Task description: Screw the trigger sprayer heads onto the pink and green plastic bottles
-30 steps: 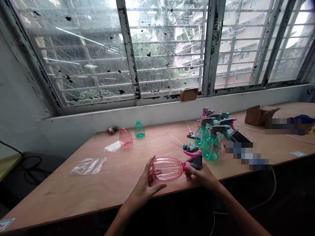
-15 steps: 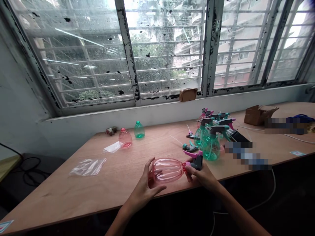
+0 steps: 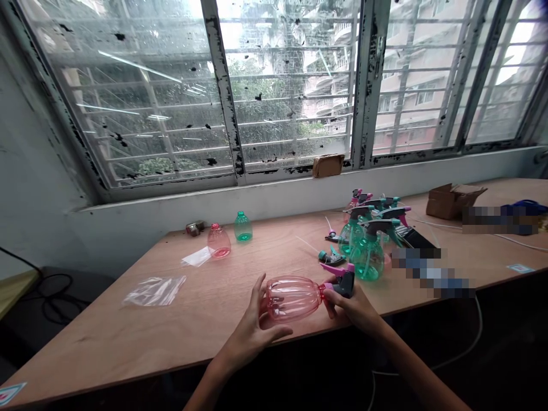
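Note:
A clear pink spray bottle (image 3: 293, 298) lies sideways in the air just above the table's front edge, its base to the left. Around that base curve the fingers of my left hand (image 3: 257, 322), thumb underneath. My right hand (image 3: 354, 305) is closed at the neck, where a pink collar and a dark spray head with a pink trigger sit on the bottle. Behind my right hand stand several assembled green spray bottles (image 3: 367, 260). Two loose spray heads with tubes lie near them, the closer one a teal-and-black spray head (image 3: 331, 257).
A pink bottle without a head (image 3: 219, 242) and a green one (image 3: 243, 227) stand at the back left. A clear plastic bag (image 3: 154, 291) and a white slip (image 3: 197, 257) lie on the wooden table (image 3: 107, 337). To the right is a cardboard box (image 3: 454, 201).
Hardly anything differs. The view has shifted very slightly, and both hands keep their hold on the pink spray bottle.

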Tool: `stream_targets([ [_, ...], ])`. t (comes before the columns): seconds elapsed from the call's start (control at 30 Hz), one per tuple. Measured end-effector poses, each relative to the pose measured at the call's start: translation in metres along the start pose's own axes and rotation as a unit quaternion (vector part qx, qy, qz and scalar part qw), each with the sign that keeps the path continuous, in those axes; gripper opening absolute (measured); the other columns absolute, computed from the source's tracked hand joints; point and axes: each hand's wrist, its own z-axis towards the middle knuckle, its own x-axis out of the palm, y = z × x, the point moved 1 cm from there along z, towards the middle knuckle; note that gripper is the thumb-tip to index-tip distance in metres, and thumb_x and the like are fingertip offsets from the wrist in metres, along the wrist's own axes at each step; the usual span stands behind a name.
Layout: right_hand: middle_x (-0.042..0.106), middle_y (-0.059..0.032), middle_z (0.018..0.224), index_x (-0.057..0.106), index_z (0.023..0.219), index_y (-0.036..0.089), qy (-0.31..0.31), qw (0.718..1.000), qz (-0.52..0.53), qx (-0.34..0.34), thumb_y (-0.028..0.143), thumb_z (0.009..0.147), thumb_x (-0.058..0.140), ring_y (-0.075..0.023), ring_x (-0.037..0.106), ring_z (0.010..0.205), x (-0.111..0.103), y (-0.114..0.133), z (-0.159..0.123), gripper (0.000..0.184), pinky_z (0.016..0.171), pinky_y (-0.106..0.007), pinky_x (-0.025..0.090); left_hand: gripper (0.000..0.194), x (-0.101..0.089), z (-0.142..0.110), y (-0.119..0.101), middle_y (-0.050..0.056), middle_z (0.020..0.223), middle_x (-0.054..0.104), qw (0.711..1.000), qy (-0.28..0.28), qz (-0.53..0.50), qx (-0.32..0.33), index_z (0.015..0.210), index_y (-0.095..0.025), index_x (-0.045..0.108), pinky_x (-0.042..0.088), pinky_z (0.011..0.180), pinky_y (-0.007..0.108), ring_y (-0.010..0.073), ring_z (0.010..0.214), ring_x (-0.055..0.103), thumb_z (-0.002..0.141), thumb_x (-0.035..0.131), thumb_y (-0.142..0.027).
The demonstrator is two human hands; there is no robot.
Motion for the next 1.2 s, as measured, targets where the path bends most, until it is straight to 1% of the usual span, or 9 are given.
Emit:
stream_targets([
  [0.13, 0.063, 0.0029, 0.057, 0.054, 0.088, 0.018, 0.010, 1.000, 0.006, 0.009, 0.043, 0.085, 0.071, -0.0136, 0.059, 0.044, 0.001, -0.002, -0.001, 0.030, 0.045, -0.026, 0.045, 0.094, -0.002, 0.001, -0.001, 0.016, 0.144, 0.046, 0.999, -0.004, -0.016, -0.031, 0.154, -0.025, 0.019, 0.039, 0.111, 0.052, 0.0324, 0.127, 0.052, 0.080, 0.076, -0.038],
  [0.23, 0.064, 0.0027, 0.058, 0.054, 0.090, 0.019, 0.012, 1.000, 0.007, 0.014, 0.043, 0.085, 0.071, -0.0139, 0.059, 0.045, 0.001, -0.003, -0.001, 0.030, 0.047, -0.027, 0.046, 0.091, -0.001, 0.002, -0.001, 0.013, 0.149, 0.041, 1.000, -0.004, -0.019, -0.015, 0.151, -0.029, 0.027, 0.037, 0.113, 0.050, 0.0327, 0.134, 0.046, 0.077, 0.079, -0.033],
  [0.3, 0.065, 0.0021, 0.058, 0.053, 0.093, 0.019, 0.010, 1.000, 0.004, 0.010, 0.044, 0.085, 0.071, -0.0145, 0.060, 0.046, 0.000, -0.004, 0.000, 0.032, 0.049, -0.028, 0.047, 0.095, 0.000, 0.002, -0.001, 0.011, 0.154, 0.035, 1.000, -0.003, -0.024, -0.006, 0.151, -0.034, 0.023, 0.037, 0.114, 0.048, 0.0315, 0.138, 0.042, 0.076, 0.080, -0.030],
  [0.47, 0.066, 0.0020, 0.058, 0.052, 0.094, 0.019, 0.008, 1.000, 0.001, 0.004, 0.048, 0.084, 0.071, -0.0149, 0.060, 0.046, 0.001, -0.003, 0.001, 0.035, 0.048, -0.028, 0.047, 0.107, 0.000, 0.000, -0.004, 0.014, 0.154, 0.034, 1.000, 0.000, -0.022, -0.014, 0.154, -0.033, 0.009, 0.040, 0.111, 0.049, 0.0313, 0.130, 0.051, 0.076, 0.081, -0.030],
  [0.67, 0.065, 0.0016, 0.058, 0.054, 0.090, 0.019, 0.020, 1.000, 0.003, 0.014, 0.049, 0.083, 0.072, -0.0148, 0.060, 0.045, 0.001, -0.002, 0.001, 0.036, 0.047, -0.027, 0.046, 0.093, -0.001, 0.001, -0.008, 0.015, 0.142, 0.049, 1.000, 0.008, -0.014, -0.023, 0.154, -0.025, 0.020, 0.041, 0.110, 0.048, 0.0324, 0.130, 0.051, 0.080, 0.076, -0.035],
  [0.83, 0.067, 0.0014, 0.060, 0.053, 0.093, 0.019, 0.005, 1.000, 0.011, 0.013, 0.048, 0.083, 0.072, -0.0153, 0.061, 0.045, -0.002, -0.006, 0.001, 0.036, 0.046, -0.027, 0.046, 0.097, 0.000, 0.001, -0.002, 0.010, 0.152, 0.038, 1.000, 0.015, -0.006, 0.026, 0.153, -0.039, 0.017, 0.038, 0.113, 0.049, 0.0301, 0.134, 0.048, 0.079, 0.078, -0.026],
  [0.97, 0.067, 0.0013, 0.060, 0.053, 0.092, 0.019, 0.007, 1.000, 0.002, 0.015, 0.049, 0.083, 0.072, -0.0156, 0.061, 0.045, 0.000, -0.003, 0.000, 0.037, 0.047, -0.027, 0.047, 0.107, 0.000, 0.000, -0.005, 0.013, 0.155, 0.032, 1.000, -0.001, 0.000, 0.008, 0.154, -0.036, 0.013, 0.041, 0.110, 0.049, 0.0326, 0.133, 0.048, 0.074, 0.082, -0.030],
  [1.1, 0.064, 0.0021, 0.056, 0.054, 0.090, 0.018, 0.024, 1.000, 0.002, 0.014, 0.048, 0.084, 0.071, -0.0151, 0.060, 0.045, 0.002, -0.001, 0.001, 0.035, 0.046, -0.026, 0.046, 0.091, -0.001, 0.001, -0.011, 0.015, 0.150, 0.042, 1.000, -0.016, 0.005, -0.022, 0.154, -0.026, 0.022, 0.041, 0.110, 0.050, 0.0336, 0.128, 0.052, 0.081, 0.073, -0.043],
  [1.2, 0.064, 0.0023, 0.057, 0.054, 0.090, 0.018, 0.014, 1.000, 0.007, 0.014, 0.047, 0.084, 0.071, -0.0145, 0.060, 0.044, 0.001, -0.002, 0.001, 0.034, 0.046, -0.026, 0.046, 0.088, 0.000, 0.001, -0.010, 0.014, 0.139, 0.054, 1.000, -0.011, 0.019, -0.020, 0.154, -0.025, 0.022, 0.040, 0.111, 0.050, 0.0323, 0.127, 0.053, 0.084, 0.071, -0.041],
])
